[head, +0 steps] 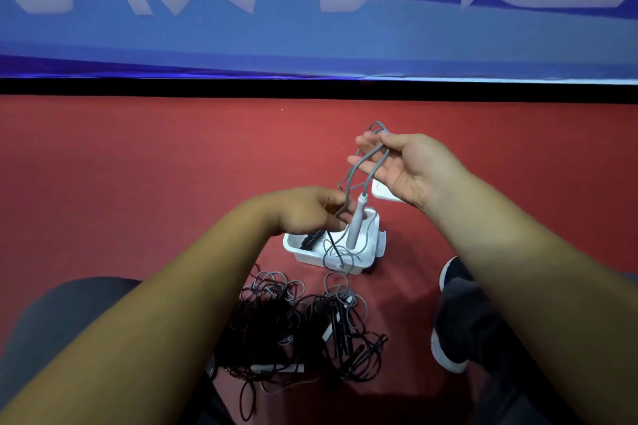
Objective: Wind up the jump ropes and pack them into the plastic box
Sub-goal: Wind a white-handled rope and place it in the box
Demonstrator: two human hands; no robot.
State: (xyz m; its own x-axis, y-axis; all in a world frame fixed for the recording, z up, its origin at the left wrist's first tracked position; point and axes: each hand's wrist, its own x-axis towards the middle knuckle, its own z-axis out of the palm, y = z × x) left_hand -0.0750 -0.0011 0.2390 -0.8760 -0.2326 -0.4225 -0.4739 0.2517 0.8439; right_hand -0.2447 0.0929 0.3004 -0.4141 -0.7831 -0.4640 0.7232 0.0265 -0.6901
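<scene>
The floor (138,166) is covered in red carpet that runs back to a black strip (310,90) along the foot of the wall. Above it hangs a wide blue banner (310,28) with large white characters, blurred and cut off at the top.

A person sits on the carpet with both bare arms stretched forward. The right hand (407,169) is raised, palm turned inward, pinching a few loops of the grey jump rope (362,166) between thumb and fingers. Lower down, the left hand (310,210) has its fingers curled, pinching the same cord just beside its pale handle (357,221). The handle stands tilted in the white plastic box (293,247), which rests on the carpet beneath the hands. More grey cord spills over the box's near wall. A black ribbed grip (310,240) lies in the box's left end.

A white lid (379,190) lies just behind the box, partly hidden by the right hand. Nearer the person, a tangled heap of ropes (303,324), black and grey, sprawls on the carpet. A dark shoe (452,314) with a white sole sits to its right.
</scene>
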